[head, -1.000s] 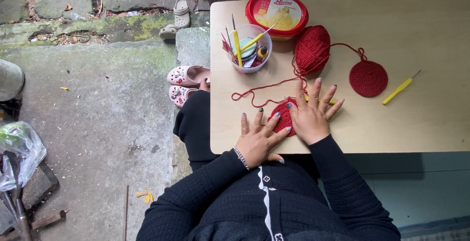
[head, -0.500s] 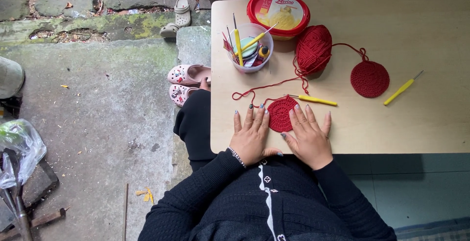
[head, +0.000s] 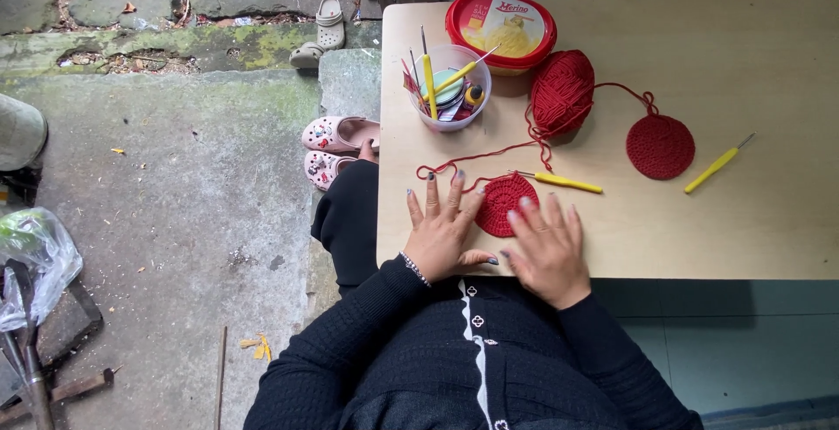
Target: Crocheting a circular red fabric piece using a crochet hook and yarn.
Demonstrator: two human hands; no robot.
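Red crochet disc (head: 505, 204) on the bench (head: 743, 220), flanked by flat, open, empty hands: left hand (head: 443, 229), right hand (head: 549, 251), both touching its edges.

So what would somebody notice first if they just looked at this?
Probably the red yarn ball at the top of the wooden table. Then the small red crochet circle near the table's front edge, with the left hand and right hand lying flat on either side.
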